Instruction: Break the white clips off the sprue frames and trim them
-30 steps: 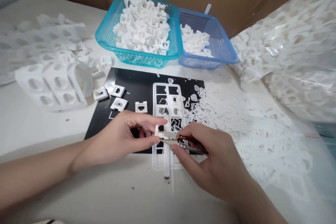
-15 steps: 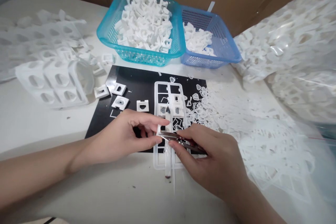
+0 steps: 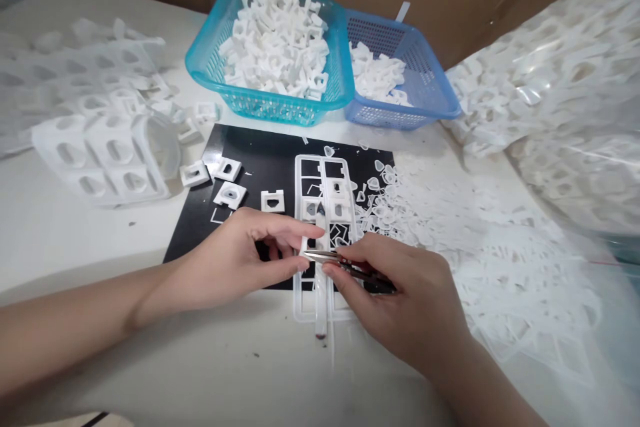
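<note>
My left hand [image 3: 245, 253] pinches a small white plastic piece [image 3: 304, 245] between thumb and forefinger, mostly hidden by the fingers. In my right hand [image 3: 413, 300] is a small pair of snips [image 3: 365, 273], dark-handled, its pointed silver tips against the edge of that piece. Below both hands lies a white moulded frame [image 3: 299, 303] with square openings, a few still holding white blocks. A clear narrow strip [image 3: 321, 307] runs lengthwise over it. Left of the frame, a square white block [image 3: 273, 201] with a hole rests on a black mat [image 3: 250, 153].
A teal basket [image 3: 200, 70] heaped with white pieces and a blue basket [image 3: 435, 90] stand at the back. Thin white scraps [image 3: 425, 213] spread to the right, beneath a clear bag [image 3: 545, 67] full of pieces. Moulded white sheets [image 3: 105, 153] and loose blocks are at left.
The snips have turned slightly in my right hand, and their tips look closer together at the piece. My left hand keeps its pinch almost unmoved.
</note>
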Available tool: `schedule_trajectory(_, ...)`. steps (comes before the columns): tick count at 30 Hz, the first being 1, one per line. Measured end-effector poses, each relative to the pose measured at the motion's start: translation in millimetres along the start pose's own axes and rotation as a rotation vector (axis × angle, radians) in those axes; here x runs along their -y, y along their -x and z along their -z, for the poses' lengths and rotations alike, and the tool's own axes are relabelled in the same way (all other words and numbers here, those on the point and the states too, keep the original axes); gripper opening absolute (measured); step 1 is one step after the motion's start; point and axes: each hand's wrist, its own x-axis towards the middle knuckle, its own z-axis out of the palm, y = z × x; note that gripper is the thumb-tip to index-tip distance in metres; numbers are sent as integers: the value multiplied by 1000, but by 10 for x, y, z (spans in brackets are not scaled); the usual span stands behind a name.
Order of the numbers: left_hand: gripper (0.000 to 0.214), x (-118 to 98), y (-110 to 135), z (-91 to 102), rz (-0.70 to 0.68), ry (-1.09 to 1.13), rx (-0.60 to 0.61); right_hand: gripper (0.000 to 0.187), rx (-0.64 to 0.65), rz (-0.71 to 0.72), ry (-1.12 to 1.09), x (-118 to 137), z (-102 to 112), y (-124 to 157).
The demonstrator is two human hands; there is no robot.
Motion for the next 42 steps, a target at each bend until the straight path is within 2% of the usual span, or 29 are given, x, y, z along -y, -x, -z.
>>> schedule_trajectory(11, 30, -13, 0, -5, 27, 0, -2, 12, -7, 16, 3, -2, 3, 3)
schedule_trajectory(20, 31, -15, 10, -2, 40, 30, 7, 15, -3, -191, -173, -24, 129, -36)
schedule_trajectory(23, 27, -21, 5, 6, 21, 29, 13, 14, 3, -224, -236, -23, 117, -47)
schedule_trajectory(27, 25, -16, 4, 22, -11, 8, 26, 23, 1, -327, -325, -11, 66, -76)
schedule_trajectory(30, 28, -9, 10, 30, -36, 8, 46, 12, 99, -407, -429, 9, 20, -96)
schedule_trajectory(33, 31, -23, 6, 32, -43, 2, 59, 26, 215, -490, -577, 11, -15, -111)
schedule_trajectory(36, 31, -48, -7, 34, -48, 3, 58, 28, 248, -584, -738, -15, -41, -123)
schedule_trajectory(39, 31, -50, -16, 41, -45, 9, 48, 27, 255, -591, -800, -21, -73, -126)
schedule_trajectory(42, 29, -35, -5, 34, -41, -12, 46, 22, 218, -557, -725, 29, -117, -113)
